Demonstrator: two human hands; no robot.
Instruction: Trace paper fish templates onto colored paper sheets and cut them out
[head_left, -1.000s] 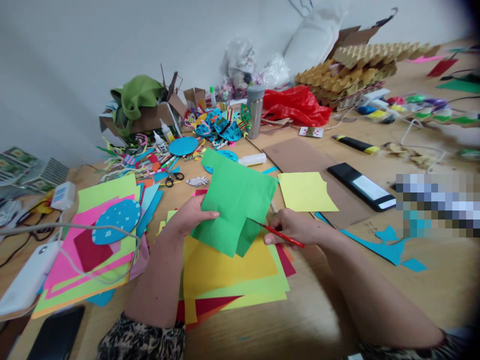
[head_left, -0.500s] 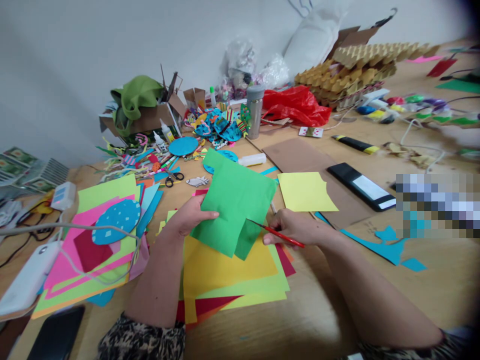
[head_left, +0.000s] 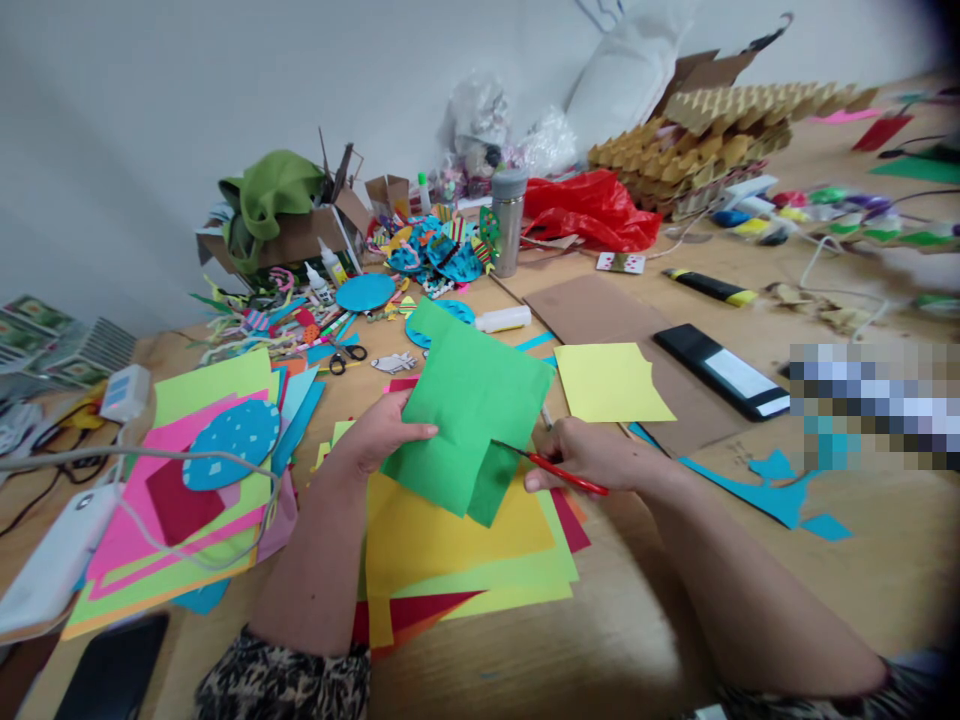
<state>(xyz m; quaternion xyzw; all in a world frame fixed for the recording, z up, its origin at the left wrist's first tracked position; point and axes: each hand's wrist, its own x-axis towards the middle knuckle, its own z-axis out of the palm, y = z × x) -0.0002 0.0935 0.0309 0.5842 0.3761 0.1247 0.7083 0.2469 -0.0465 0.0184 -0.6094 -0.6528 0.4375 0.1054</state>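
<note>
My left hand [head_left: 384, 435] pinches a green paper sheet [head_left: 480, 395] by its left side, thumb on top. In my right hand [head_left: 589, 455] is a pair of red-handled scissors [head_left: 566, 474], its blades at a cut in the sheet's lower right part. A darker green flap hangs beside the cut. Some of the right fingers are hidden behind the scissors and hand. Below the green sheet lies a stack of coloured paper with a yellow-orange sheet [head_left: 450, 530] on top. A pale yellow sheet [head_left: 611, 385] lies just beyond my right hand.
At left, a pile of pink and lime paper carries a blue spotted oval [head_left: 232, 443], with a white cable across it. Black scissors [head_left: 347, 358], a steel flask [head_left: 508, 225], egg trays [head_left: 697, 140] and a black phone-like device [head_left: 720, 373] lie farther back. Blue scraps [head_left: 750, 490] lie right.
The lower right flap of the green sheet has shifted slightly at the cut. Both hands keep nearly the same place and hold.
</note>
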